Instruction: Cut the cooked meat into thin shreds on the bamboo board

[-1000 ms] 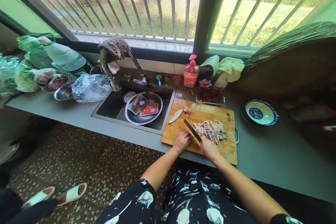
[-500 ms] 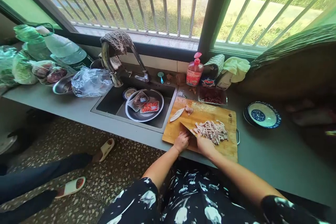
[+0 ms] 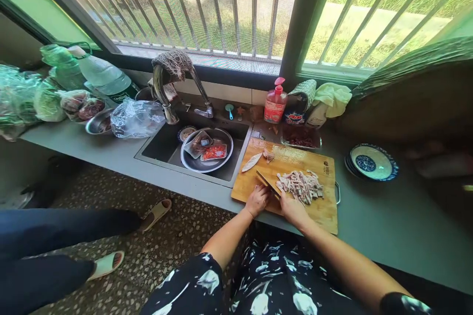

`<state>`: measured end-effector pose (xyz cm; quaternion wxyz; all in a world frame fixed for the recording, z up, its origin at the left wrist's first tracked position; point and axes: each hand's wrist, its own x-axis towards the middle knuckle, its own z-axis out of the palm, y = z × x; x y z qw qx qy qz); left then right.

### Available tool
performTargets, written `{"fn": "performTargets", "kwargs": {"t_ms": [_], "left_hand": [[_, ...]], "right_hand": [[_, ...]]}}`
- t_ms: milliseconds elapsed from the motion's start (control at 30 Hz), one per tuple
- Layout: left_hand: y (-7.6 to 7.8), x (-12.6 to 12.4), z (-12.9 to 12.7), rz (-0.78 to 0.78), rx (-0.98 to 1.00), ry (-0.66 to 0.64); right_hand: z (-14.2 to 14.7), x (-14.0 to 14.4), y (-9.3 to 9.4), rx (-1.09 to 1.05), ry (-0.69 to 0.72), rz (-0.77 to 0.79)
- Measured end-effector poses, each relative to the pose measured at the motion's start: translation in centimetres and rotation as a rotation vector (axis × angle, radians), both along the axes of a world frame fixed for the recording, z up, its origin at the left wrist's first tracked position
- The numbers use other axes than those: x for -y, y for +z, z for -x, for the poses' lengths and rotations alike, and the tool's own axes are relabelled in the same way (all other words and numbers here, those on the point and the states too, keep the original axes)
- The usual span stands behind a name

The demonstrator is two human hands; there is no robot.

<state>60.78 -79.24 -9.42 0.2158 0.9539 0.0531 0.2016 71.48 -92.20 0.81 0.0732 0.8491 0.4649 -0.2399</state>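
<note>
My right hand (image 3: 294, 210) is closed round the handle of a kitchen knife (image 3: 267, 183), its blade slanting to the far left over the wooden cutting board (image 3: 247, 184). Close beside the blade, my left hand (image 3: 257, 200) presses down with curled fingers; whatever lies under them is hidden. Right of the knife is a pile of pale meat strips (image 3: 301, 185). Toward the board's far left corner lie a long pale piece of meat (image 3: 252, 162) and a smaller pinkish scrap of meat (image 3: 268, 155).
Left of the board, a sink (image 3: 158, 155) holds a metal basin (image 3: 185, 161) with packaged food. Behind the board stand a tray of dark red food (image 3: 301, 141) and a red pump bottle (image 3: 275, 103). Blue-patterned bowls (image 3: 391, 170) are at right. Another person's legs (image 3: 74, 231) show at left.
The knife has tilted more upright, so less of its blade face shows. Both hands keep about the same place on the board. The whole view has shifted slightly.
</note>
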Motion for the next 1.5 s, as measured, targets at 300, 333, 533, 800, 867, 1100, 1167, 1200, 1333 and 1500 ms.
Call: {"fn": "performTargets", "kwargs": {"t_ms": [300,333,533,800,867,1100,1167,1200,1333,1500], "left_hand": [[-0.3,0.0,-0.2,0.064,-0.012,0.023],[-0.3,0.1,-0.2,0.069,-0.019,0.027],[0.4,0.0,0.2,0.101,0.019,0.024],[0.5,-0.2,0.4,0.076,0.019,0.028],[0.5,-0.3,0.3,0.082,0.014,0.021],[0.3,-0.6,0.2,0.115,-0.003,-0.008],[0.5,-0.6,0.3,0.112,-0.012,-0.022],[0.7,-0.6,0.4,0.110,-0.010,-0.025],[1.5,-0.5,1.0,0.092,-0.001,-0.005],[1.5,-0.5,1.2,0.061,-0.040,0.018]], "right_hand": [[0.7,0.7,-0.6,0.032,0.052,0.103],[0.6,-0.4,-0.5,0.028,0.061,0.078],[-1.9,-2.4,-0.3,0.009,-0.056,0.023],[-0.3,-0.2,-0.1,-0.009,0.008,0.046],[-0.2,0.9,-0.2,-0.026,0.009,0.076],[0.2,-1.2,0.4,-0.044,0.027,0.118],[0.1,-3.1,0.4,-0.026,0.043,0.072],[-0.1,-3.6,0.3,-0.020,0.034,0.054],[-1.8,-2.5,-0.5,0.013,-0.102,0.033],[-1.0,-0.8,-1.0,-0.003,-0.030,-0.019]]}}
